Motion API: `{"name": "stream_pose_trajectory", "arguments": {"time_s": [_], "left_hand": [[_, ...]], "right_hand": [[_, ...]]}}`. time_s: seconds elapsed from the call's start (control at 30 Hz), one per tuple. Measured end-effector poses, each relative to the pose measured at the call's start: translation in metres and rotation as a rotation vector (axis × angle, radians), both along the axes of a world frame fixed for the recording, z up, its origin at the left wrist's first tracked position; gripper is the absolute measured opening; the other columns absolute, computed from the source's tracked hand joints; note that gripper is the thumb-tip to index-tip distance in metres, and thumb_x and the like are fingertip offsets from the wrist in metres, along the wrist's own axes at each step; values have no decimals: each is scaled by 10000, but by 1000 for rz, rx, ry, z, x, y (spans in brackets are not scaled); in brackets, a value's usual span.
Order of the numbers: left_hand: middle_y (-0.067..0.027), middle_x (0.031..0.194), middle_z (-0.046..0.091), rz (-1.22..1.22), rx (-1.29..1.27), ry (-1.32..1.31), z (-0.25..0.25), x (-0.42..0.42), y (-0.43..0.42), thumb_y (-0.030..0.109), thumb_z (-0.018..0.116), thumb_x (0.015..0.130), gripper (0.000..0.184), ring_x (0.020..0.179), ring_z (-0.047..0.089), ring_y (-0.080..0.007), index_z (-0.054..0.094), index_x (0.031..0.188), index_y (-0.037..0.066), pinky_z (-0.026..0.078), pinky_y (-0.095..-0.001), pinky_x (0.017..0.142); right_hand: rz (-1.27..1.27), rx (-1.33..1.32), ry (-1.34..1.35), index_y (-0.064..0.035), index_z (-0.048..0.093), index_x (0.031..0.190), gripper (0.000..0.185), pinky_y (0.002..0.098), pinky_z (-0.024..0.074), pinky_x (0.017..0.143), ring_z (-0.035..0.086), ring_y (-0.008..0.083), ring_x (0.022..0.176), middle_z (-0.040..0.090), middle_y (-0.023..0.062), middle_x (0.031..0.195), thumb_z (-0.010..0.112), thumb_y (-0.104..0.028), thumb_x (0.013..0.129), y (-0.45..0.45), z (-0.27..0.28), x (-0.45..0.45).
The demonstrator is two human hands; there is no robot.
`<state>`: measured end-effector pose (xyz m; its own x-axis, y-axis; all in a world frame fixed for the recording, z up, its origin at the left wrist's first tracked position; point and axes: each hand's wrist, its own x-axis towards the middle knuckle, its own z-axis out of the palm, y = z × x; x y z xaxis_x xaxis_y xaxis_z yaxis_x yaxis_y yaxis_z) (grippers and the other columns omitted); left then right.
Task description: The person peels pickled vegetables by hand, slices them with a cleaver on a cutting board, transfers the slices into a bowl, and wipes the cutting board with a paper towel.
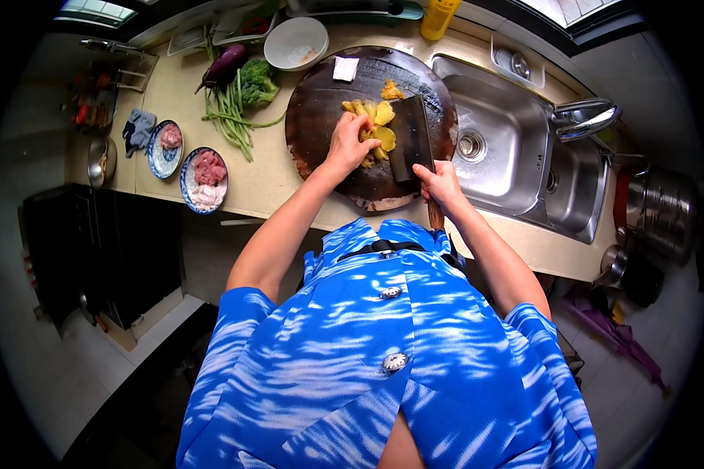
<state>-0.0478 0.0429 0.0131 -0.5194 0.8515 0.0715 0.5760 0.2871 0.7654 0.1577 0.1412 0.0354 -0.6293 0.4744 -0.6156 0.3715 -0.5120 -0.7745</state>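
Observation:
A round dark chopping board (321,86) lies on the counter in front of me, with thin yellow slices (384,139) that look like ginger heaped at its middle. Over the left side of the heap, my left hand (347,144) has its fingers curled and its thumb against the slices. A cleaver (411,139) is in my right hand (440,183), which wraps round the handle near the heel of the blade. The broad dark blade lies right beside the slices. Farther back on the board are a small yellow clump (391,90) and a white piece (346,69).
Left on the counter: an eggplant (225,64), broccoli (257,83), green beans (228,117), a white bowl (296,44), and two patterned plates of raw meat (170,138), (209,168). A steel sink (497,148) with a faucet (587,119) adjoins the board's right side.

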Motion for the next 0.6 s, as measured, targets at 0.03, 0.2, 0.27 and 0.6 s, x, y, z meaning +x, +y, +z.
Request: {"name": "stream_pose_trajectory", "arguments": {"time_s": [0.03, 0.2, 0.27, 0.6], "left_hand": [[-131, 857, 533, -3, 2, 0, 0, -1, -1, 154, 770, 634, 308, 834, 543, -281, 598, 872, 61, 448, -357, 752], [-146, 755, 572, 109, 91, -60, 7, -12, -9, 102, 703, 672, 143, 729, 581, -306, 597, 743, 36, 467, -369, 680], [-122, 767, 606, 175, 38, 22, 11, -21, -10, 83, 726, 689, 148, 735, 614, -260, 619, 780, 36, 482, -329, 690], [-79, 1021, 577, 157, -247, 492, 23, -23, 8, 244, 692, 749, 309, 1061, 452, -305, 601, 1012, 110, 352, -440, 906]], "right_hand": [[1, -6, -3, -51, 518, 702, 229, 277, 358, 335, 410, 104, 347, 440, 0, 483, 606, -163, 881, 1, 1, 1], [12, -28, 0, -50, 523, 708, 225, 275, 360, 337, 413, 100, 352, 447, -2, 485, 611, -168, 878, 6, 5, 13], [11, 4, -52, -49, 517, 704, 230, 277, 369, 334, 417, 102, 347, 453, 1, 484, 614, -168, 874, 8, 10, 18], [-14, 86, -100, -55, 480, 653, 294, 282, 370, 328, 416, 108, 339, 440, 6, 459, 621, -185, 877, 9, 8, 31]]}}
